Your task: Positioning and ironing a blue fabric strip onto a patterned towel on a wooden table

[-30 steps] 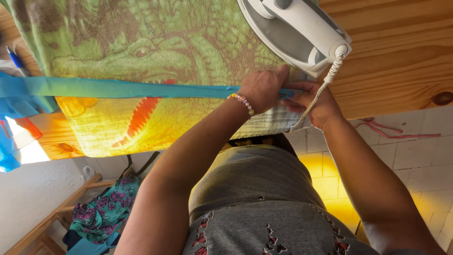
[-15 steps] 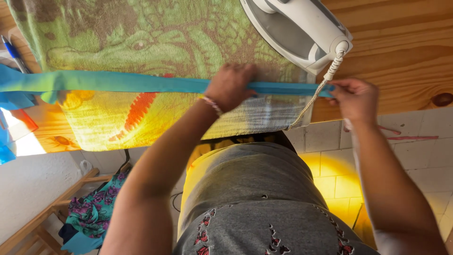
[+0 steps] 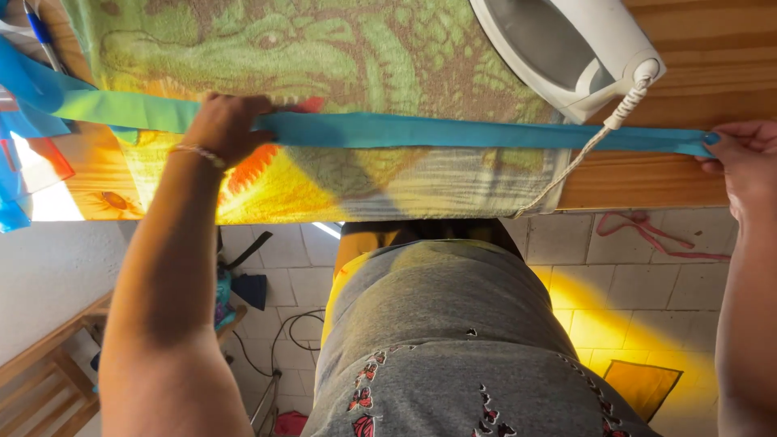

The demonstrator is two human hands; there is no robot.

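Spread wider, both hands' fingers (image 3: 716, 139) pinch the blue strip (image 3: 453, 131) (stretched taut between).

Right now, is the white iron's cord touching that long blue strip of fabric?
Cannot tell. In the head view the cord crosses over the blue strip, but whether it rests on it or hangs just above is unclear.

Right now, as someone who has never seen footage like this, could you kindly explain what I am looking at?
There is one view, from a camera worn on a person's head, looking down at their own two bare hands. The left hand presses a long blue fabric strip onto a towel with a crocodile print, which covers a wooden table. The right hand holds the strip's far end, pulled straight. A white iron rests on the towel, its cord hanging over the table's edge.
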